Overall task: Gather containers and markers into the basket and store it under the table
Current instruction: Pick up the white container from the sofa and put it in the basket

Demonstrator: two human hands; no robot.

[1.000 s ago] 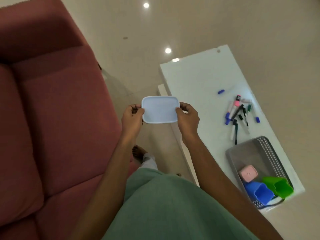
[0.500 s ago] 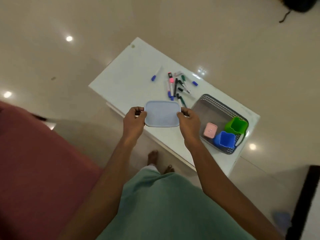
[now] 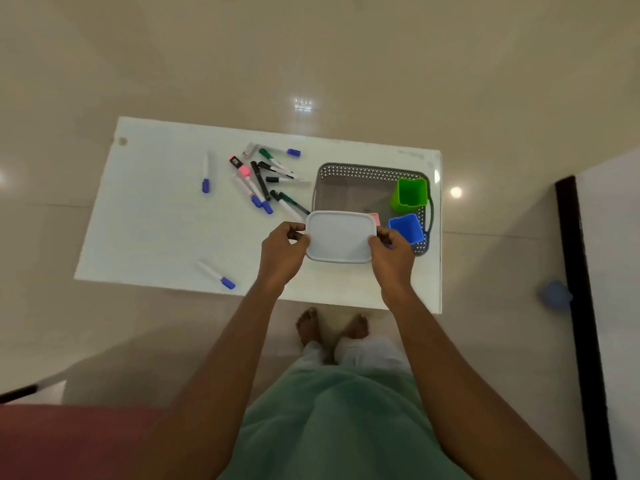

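Note:
I hold a pale blue rectangular lidded container (image 3: 340,236) level above the white table (image 3: 156,216). My left hand (image 3: 282,252) grips its left end and my right hand (image 3: 391,256) grips its right end. It hovers over the near left corner of the grey perforated basket (image 3: 349,174). Inside the basket stand a green cup (image 3: 410,195) and a blue cup (image 3: 406,228); a pink container (image 3: 375,218) peeks out from behind the lid. Several markers (image 3: 263,178) lie in a heap left of the basket. Single markers lie at the far left (image 3: 205,173) and near the front edge (image 3: 217,274).
My bare feet (image 3: 330,327) stand on the beige tiled floor just in front of the table. A red sofa edge (image 3: 69,441) is at the lower left. A dark-framed panel (image 3: 581,306) rises on the right, with a blue object (image 3: 554,294) beside it.
The view has swung away from the sofa until I face the table squarely. The container, still held by both hands, has moved right and now hangs over the basket's near corner.

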